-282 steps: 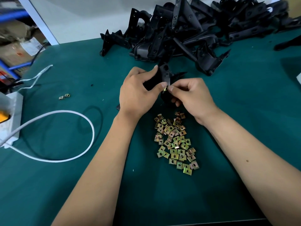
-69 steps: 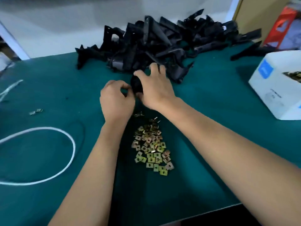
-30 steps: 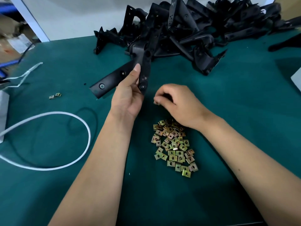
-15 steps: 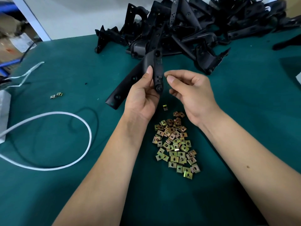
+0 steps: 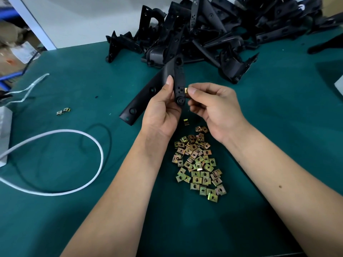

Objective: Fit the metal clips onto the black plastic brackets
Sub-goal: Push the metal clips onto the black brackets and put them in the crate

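My left hand (image 5: pixel 161 110) grips a black plastic bracket (image 5: pixel 154 88), a V-shaped piece held above the green table. One arm of it slants down to the left, the other points down between my hands. My right hand (image 5: pixel 213 106) pinches a brass-coloured metal clip (image 5: pixel 186 90) against the right edge of that lower arm. A pile of several loose metal clips (image 5: pixel 199 165) lies on the table below my wrists, with one stray clip (image 5: pixel 186 122) just above it.
A big heap of black brackets (image 5: pixel 213 28) fills the back of the green table (image 5: pixel 278 112). A white cable loop (image 5: pixel 78 154) lies at the left, with two stray clips (image 5: pixel 63 111) nearby. A white box corner (image 5: pixel 339 86) shows at the right edge.
My right hand has brought a clip up to the bracket's edge, touching it. My left hand still holds the bracket in nearly the same place.
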Demonstrator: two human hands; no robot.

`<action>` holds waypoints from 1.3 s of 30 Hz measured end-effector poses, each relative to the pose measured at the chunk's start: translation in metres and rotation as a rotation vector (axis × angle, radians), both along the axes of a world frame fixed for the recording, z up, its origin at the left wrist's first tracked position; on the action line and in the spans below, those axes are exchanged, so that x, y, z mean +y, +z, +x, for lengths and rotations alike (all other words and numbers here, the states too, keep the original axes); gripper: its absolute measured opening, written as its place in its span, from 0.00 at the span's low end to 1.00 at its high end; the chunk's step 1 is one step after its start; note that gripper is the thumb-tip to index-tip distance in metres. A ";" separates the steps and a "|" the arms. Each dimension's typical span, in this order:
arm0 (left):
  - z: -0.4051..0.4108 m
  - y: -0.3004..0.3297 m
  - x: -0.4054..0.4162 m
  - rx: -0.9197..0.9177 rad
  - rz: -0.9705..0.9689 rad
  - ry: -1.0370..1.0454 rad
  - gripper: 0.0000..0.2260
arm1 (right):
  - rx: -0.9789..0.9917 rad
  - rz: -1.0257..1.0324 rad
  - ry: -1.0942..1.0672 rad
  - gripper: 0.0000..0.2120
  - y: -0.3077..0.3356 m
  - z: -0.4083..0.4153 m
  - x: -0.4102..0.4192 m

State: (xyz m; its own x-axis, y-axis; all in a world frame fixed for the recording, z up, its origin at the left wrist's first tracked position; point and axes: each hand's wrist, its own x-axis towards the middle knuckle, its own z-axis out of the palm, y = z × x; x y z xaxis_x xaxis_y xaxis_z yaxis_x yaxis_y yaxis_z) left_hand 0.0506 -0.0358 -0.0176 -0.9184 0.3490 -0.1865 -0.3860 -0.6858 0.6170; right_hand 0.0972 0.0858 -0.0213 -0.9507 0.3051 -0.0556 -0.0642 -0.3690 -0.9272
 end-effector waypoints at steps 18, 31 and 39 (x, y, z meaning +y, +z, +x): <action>0.002 0.002 0.006 0.008 -0.044 -0.025 0.19 | -0.057 -0.194 -0.088 0.07 0.001 0.003 -0.008; -0.004 -0.006 0.003 -0.001 -0.020 -0.053 0.14 | -0.069 -0.153 -0.059 0.07 0.003 0.003 -0.013; 0.001 -0.010 0.008 0.024 -0.026 -0.025 0.16 | -0.085 -0.122 -0.080 0.06 0.004 0.004 -0.017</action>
State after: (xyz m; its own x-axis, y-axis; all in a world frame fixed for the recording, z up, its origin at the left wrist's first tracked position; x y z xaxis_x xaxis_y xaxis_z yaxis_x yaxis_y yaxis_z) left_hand 0.0518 -0.0281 -0.0276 -0.9139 0.3672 -0.1733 -0.3873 -0.6600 0.6437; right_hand 0.1011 0.0690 -0.0175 -0.9137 0.3658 -0.1767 -0.0208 -0.4764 -0.8790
